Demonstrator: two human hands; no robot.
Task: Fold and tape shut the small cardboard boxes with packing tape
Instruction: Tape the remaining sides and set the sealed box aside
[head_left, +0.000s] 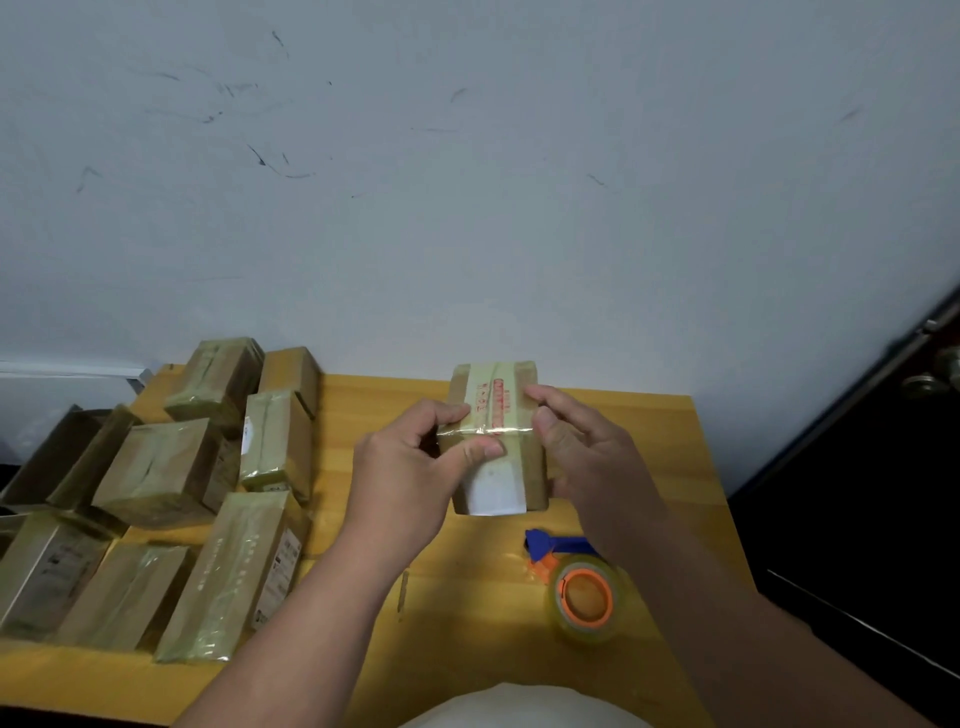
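Note:
A small brown cardboard box (532, 475) with yellowish tape and red print on top is held above the yellow table (665, 467), near its middle. My left hand (410, 467) grips its left side, the thumb pressing on the tape at the front top edge. My right hand (587, 452) grips the right side, fingers curled over the top. A white label shows on the box's front face. A roll of clear packing tape (587, 597) on a blue and orange dispenser lies on the table to the right, below my right hand.
Several taped cardboard boxes (156, 467) crowd the left part of the table, some stacked. A scuffed white wall (467, 182) rises right behind the table. A dark door with a metal handle (930, 379) stands at the right.

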